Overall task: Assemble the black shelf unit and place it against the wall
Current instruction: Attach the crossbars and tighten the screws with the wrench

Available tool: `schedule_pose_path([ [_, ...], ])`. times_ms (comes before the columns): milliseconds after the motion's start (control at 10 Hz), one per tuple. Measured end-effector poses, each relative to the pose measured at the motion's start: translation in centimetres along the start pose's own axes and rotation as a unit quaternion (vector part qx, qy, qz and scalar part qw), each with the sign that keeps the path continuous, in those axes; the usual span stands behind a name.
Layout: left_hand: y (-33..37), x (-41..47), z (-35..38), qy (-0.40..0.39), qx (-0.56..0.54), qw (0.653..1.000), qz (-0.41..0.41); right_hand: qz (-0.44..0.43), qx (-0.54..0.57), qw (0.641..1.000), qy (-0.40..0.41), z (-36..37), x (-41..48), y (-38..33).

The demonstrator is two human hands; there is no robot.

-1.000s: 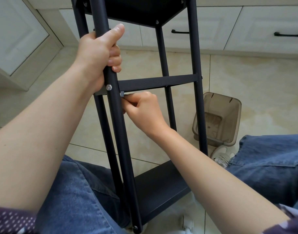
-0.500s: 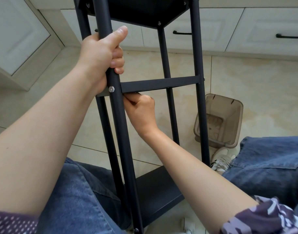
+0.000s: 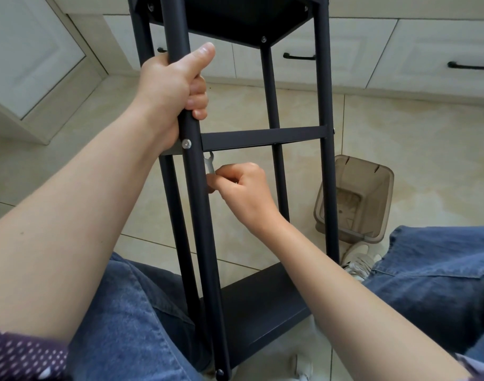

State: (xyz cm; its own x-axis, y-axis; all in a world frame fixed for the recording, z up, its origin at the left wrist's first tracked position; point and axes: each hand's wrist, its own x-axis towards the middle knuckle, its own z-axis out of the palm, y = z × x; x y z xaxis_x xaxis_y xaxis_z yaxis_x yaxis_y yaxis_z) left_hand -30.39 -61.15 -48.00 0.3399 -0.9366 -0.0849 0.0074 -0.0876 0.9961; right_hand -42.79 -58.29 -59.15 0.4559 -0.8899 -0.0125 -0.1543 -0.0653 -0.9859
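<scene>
The black shelf unit (image 3: 265, 138) stands upright between my knees, with black round posts, a middle shelf seen edge-on and a bottom shelf near the floor. My left hand (image 3: 172, 89) is wrapped around the near post just above a silver bolt head (image 3: 186, 144). Below the middle shelf, my right hand (image 3: 243, 188) pinches a small flat silver wrench (image 3: 209, 164). The wrench's open jaw points up at the underside of the shelf corner beside the post.
A translucent brown plastic bin (image 3: 356, 199) lies on the beige tiled floor to the right, behind the far right post. White cabinets with black handles (image 3: 298, 56) line the back. A white sneaker (image 3: 358, 261) and my jeans-clad legs flank the unit.
My right hand has dropped lower beneath the middle shelf, and the wrench now shows pointing upward. My left hand keeps its hold on the post.
</scene>
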Motion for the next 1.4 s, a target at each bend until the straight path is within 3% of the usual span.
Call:
schedule_pose_path([
  [700,0.1,-0.1,0.0,-0.015,-0.005,1.0,0.004,-0.07,-0.023,0.997,0.009,-0.3,0.7,-1.1],
  [1100,0.0,0.0,0.1,-0.011,0.001,1.0,0.004,-0.146,-0.01,0.976,0.163,3.2,2.8,1.2],
  [1400,-0.1,0.1,-0.1,-0.016,0.004,1.0,0.007,-0.163,-0.007,0.975,0.152,3.4,2.9,1.6],
])
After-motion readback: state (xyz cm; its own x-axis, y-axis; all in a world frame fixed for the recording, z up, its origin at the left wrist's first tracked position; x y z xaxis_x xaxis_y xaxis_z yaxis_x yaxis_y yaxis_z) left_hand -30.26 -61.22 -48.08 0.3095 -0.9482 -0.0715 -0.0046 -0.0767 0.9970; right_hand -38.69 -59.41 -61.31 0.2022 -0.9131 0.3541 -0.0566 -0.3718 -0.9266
